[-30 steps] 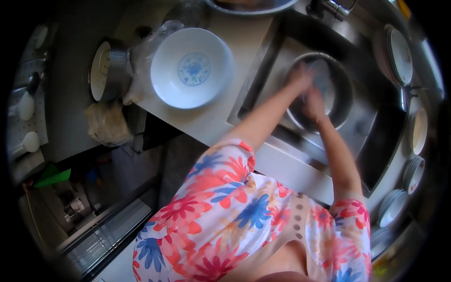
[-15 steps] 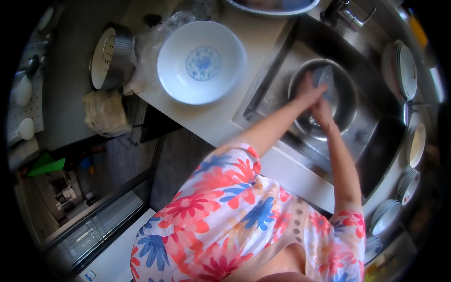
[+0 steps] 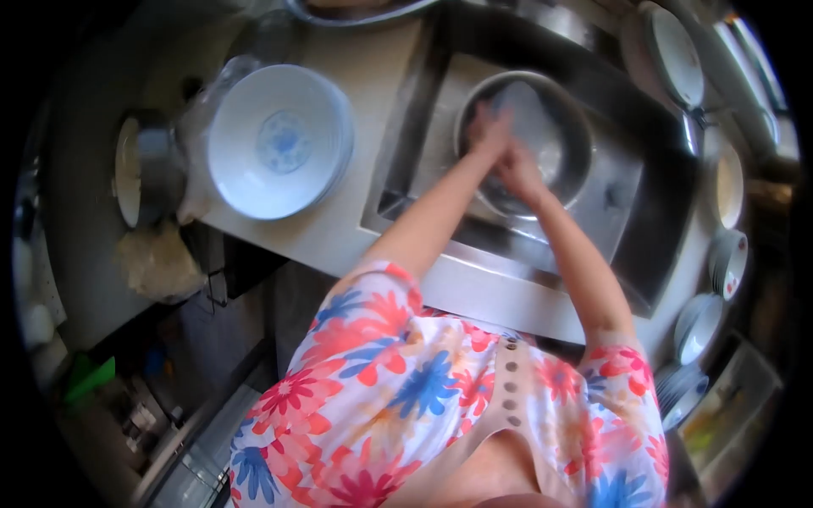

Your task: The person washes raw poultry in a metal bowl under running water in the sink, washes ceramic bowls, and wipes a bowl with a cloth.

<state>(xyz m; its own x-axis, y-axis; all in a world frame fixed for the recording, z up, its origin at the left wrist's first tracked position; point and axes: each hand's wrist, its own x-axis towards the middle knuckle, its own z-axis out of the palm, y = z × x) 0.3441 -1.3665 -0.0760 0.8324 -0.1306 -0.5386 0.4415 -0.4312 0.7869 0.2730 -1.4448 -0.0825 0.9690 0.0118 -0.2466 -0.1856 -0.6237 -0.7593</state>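
Observation:
Both hands are over a round metal basin [image 3: 576, 144] that sits in the sink [image 3: 622, 199]. My left hand [image 3: 491, 129] is at the basin's left side, blurred, against a pale bluish-white item [image 3: 523, 103] that looks like a dish or a cloth. Just below and to the right, my right hand [image 3: 518, 172] has its fingers curled at the same item's lower edge. The hands touch or nearly touch. Blur hides how the fingers of my left hand lie.
Stacked white bowls [image 3: 246, 165] with a blue pattern stand on the counter [image 3: 339, 224] left of the sink. A perforated metal pot [image 3: 157, 169] lies further left. Plates [image 3: 677, 59] and smaller bowls [image 3: 699, 326] line the right side. A large pan [image 3: 364, 17] is at the top.
The view has swung, so sink, basin and bowls appear further left. Both hands remain together in the basin with the pale item, in slightly shifted positions.

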